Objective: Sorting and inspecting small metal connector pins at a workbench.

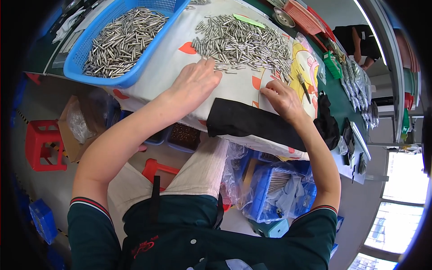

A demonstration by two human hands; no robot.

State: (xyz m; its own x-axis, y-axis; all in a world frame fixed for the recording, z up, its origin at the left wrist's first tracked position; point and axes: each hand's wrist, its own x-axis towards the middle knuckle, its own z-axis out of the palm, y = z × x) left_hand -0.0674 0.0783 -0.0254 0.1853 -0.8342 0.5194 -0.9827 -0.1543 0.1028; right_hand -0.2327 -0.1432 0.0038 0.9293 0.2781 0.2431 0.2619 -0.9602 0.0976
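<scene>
A heap of small, shiny metal pins (245, 42) is spread over a pale printed cloth (168, 58). My left hand (196, 81) reaches the near left edge of the heap, its fingers bent and pressed together; whatever lies between the fingertips is hidden. To the right, my right hand (282, 98) is closed in a pinch over the cloth, just nearer than the heap; what it pinches, if anything, is too small to name. Between my forearms a folded black cloth (252, 120) lies along the table's near edge. A dark-handled brush (304, 87) rests beyond my right hand.
At the left, a blue plastic basket (135, 74) is filled with similar pins. A light green strip (249, 20) lies atop the heap. Bagged parts (353, 83) and a green box (332, 65) stand at the right. Blue bins (258, 189) sit below; a red stool (45, 144) is left.
</scene>
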